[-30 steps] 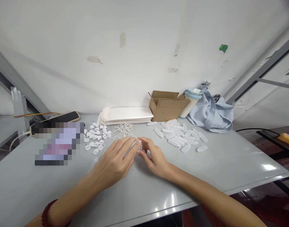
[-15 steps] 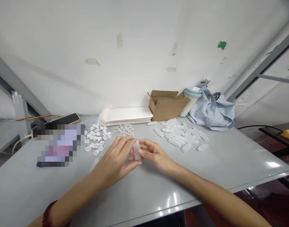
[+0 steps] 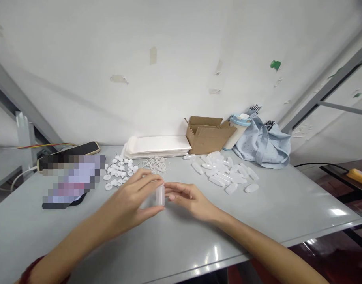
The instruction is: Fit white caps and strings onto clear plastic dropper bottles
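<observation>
My left hand [image 3: 136,195] holds a small translucent plastic bottle [image 3: 160,196] between its thumb below and its fingers above. Part of the bottle is hidden behind the hand. Close beside it on the right is my right hand [image 3: 195,201], fingers stretched toward the bottle and thumb apart, with nothing visible in it; whether a fingertip touches the bottle I cannot tell. Just beyond my left hand lie white caps [image 3: 118,167] with pointed tips. A tangle of thin white strips [image 3: 156,163] is behind my hands. Several similar translucent bottles [image 3: 224,177] are scattered to the right.
White flat packs [image 3: 158,144] are stacked against the wall, beside an open cardboard box [image 3: 209,140]. A lidded cup [image 3: 236,132] and a light blue cloth bag [image 3: 263,146] stand at the back right. Two phone-like devices, one a dark phone [image 3: 80,150], lie left on the grey table [image 3: 272,209].
The bottle has passed from my right hand's fingers into my left hand's grip. My left hand has shifted slightly left and down. The camera view has tilted a little.
</observation>
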`<state>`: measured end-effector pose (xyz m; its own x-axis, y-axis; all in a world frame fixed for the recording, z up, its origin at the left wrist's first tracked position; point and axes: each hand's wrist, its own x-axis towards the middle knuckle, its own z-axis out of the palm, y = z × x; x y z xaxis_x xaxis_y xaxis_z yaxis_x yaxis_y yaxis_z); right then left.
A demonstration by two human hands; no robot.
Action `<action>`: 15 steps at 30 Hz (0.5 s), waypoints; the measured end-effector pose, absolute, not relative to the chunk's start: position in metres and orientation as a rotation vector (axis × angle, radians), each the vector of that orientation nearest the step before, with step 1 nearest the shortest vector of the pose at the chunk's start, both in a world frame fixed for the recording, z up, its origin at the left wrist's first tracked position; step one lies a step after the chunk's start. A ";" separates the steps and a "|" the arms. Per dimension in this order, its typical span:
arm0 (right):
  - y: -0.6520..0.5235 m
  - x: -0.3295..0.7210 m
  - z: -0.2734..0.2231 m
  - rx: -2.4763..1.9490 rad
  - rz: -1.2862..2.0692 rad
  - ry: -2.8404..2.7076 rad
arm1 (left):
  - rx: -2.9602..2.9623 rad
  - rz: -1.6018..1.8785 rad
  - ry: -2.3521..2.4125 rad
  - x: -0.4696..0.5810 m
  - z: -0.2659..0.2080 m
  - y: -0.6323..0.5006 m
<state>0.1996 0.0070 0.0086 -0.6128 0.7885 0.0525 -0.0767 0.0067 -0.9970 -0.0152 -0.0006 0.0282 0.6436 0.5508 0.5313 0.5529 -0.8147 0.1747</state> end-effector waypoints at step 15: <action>0.005 0.184 -0.012 -0.759 0.079 -2.861 | -3.034 -0.247 -1.609 -0.061 0.024 -0.005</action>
